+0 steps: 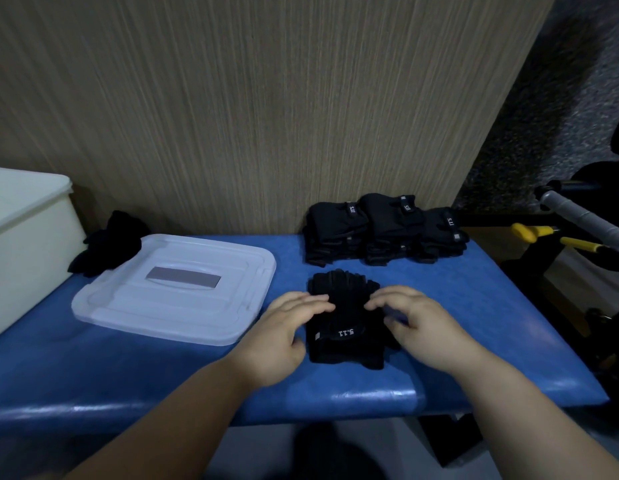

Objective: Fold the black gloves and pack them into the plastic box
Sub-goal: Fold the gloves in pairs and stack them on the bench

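A black glove (346, 327) lies flat on a blue bench (474, 323) between a person's two hands, its cuff toward the wrists and its fingers pointing away. The left hand (283, 337) lays nearly straight fingers across the glove's left side, thumb beside its edge. The right hand (415, 320) touches the right side with bent fingertips. Neither hand is closed around the fabric. Beyond the fingertips, a stack (380, 230) of folded gloves sits at the bench's far edge by a wood-grain wall (266, 116). Left of the left hand, a clear lid (145, 306) lies flat on the bench. Beyond the lid is a loose pile (107, 244) of black gloves, and farther left stands the white box (27, 237). Well right of the right hand, a grey handle (585, 220) juts in.
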